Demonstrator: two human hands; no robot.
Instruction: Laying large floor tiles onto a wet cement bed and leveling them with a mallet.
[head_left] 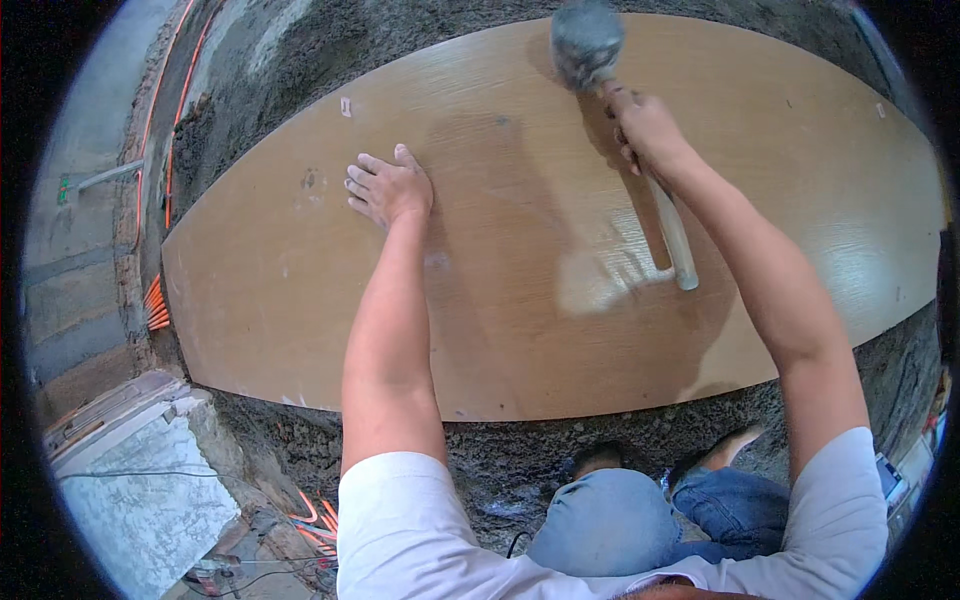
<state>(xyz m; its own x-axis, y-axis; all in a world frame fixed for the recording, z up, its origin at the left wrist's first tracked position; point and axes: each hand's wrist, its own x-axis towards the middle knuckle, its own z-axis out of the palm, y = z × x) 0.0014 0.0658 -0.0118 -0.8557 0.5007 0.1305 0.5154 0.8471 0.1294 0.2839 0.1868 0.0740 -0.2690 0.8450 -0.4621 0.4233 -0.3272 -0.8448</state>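
A large tan panel with a glossy, wood-grain face [520, 350] lies flat across the middle of the view, on grey, rough mortar-like material. My left hand [393, 188] rests on its left part, fingers spread and palm down, holding nothing. In my right hand [648, 130] is a mallet [588, 45] with a dusty grey-white head and a pale handle. My fingers wrap round the handle close to the head. The head is over the panel's far edge, and the handle's free end points back toward me. Whether the head touches the panel I cannot tell.
Dark, rough mortar [300, 75] borders the panel on its far and near sides. At left, orange tubes [156, 305] run along the floor. A broken pale slab [150, 490] sits at the lower left, near more orange tubes [320, 520]. My jeans-clad knees [605, 520] are at the near edge.
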